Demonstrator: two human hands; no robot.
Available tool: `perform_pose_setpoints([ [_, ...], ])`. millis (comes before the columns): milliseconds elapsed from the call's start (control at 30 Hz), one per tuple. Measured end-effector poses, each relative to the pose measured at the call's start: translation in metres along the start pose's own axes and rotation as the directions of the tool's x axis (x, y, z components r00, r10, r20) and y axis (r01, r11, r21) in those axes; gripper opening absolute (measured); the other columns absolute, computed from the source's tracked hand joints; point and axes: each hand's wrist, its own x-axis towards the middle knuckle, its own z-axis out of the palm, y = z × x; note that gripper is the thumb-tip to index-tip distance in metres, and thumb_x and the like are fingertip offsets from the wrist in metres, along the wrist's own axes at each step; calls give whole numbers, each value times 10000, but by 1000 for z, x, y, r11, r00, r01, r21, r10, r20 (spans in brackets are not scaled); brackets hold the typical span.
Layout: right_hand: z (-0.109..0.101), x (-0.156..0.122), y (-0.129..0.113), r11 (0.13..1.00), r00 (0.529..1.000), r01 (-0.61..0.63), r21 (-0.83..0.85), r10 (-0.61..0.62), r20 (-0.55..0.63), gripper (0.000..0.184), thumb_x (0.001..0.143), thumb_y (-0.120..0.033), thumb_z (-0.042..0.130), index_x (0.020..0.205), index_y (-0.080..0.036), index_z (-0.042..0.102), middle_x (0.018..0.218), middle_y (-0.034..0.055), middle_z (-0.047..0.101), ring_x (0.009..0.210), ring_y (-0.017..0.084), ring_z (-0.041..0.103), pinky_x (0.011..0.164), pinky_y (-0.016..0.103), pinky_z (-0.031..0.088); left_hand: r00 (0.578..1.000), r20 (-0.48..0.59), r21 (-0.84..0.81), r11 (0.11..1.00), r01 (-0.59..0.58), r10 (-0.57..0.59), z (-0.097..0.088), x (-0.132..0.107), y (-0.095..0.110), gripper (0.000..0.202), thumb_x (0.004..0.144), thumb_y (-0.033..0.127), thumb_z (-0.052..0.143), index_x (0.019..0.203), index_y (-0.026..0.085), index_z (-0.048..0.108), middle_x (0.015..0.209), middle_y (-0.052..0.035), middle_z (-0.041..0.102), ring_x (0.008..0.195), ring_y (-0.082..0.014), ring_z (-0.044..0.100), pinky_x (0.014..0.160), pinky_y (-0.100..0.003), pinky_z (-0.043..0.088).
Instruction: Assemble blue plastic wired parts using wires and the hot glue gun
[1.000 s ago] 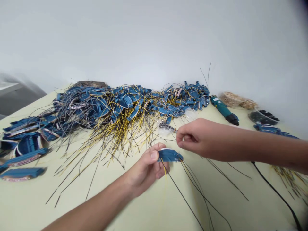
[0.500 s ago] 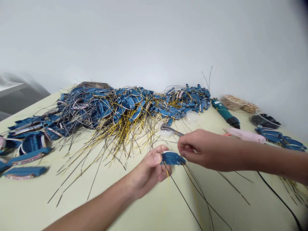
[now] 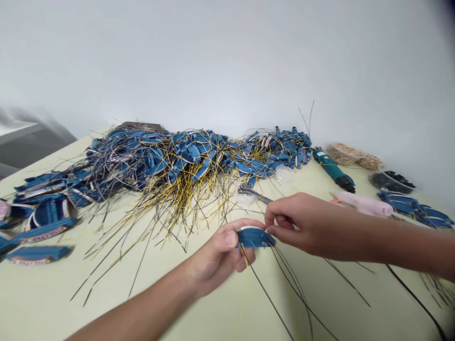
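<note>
Two hands meet just above table (image 3: 53,303): left hand (image 3: 216,255) pinches blue part (image 3: 254,237), right hand (image 3: 302,222) pinches at its right end. Risk: thin black wires (image 3: 284,284) w/ yellow ones trailing below could snag or pull out if tugged.

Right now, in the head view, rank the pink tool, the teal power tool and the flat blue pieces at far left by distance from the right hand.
1. Pink tool, just right of the right hand.
2. Teal power tool, behind, toward the wall.
3. Flat blue pieces, across the table at far left.
</note>
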Motion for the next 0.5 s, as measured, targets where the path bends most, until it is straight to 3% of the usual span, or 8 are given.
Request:
perform_pose_setpoints([
  [200,2,0,6,1000,999,-13,17,14,-32,186,886,-340,560,778,-199,615,590,-56,442,534,103,368,483,223,276,999,31,8,1000,-10,10,0,0,0,696,654,605,762,1151,123,693,854,-96,694,490,-78,422,589,-271,345],
  [367,0,1,7,1000,999,-15,14,16,-46,175,874,-341,577,765,-207,603,562,-75,396,519,98,348,482,224,269,997,72,18,1000,-2,1,1,-1,2,722,663,614,766,1213,153,683,1081,-144,685,541,-95,479,559,-264,375],
  [433,0,2,7,1000,999,-14,11,14,-51,171,869,-344,584,763,-212,601,563,-76,396,525,101,350,484,227,272,997,80,24,1000,-4,2,1,-1,3,739,668,626,761,1227,150,679,1044,-141,690,558,-108,499,563,-264,391],
  [500,-1,1,7,1000,999,-12,10,13,-52,167,865,-344,586,760,-215,598,570,-75,402,532,103,355,487,228,277,995,95,33,999,-4,1,0,-1,3,762,671,634,760,1240,135,672,847,-106,693,567,-129,511,573,-264,401],
])
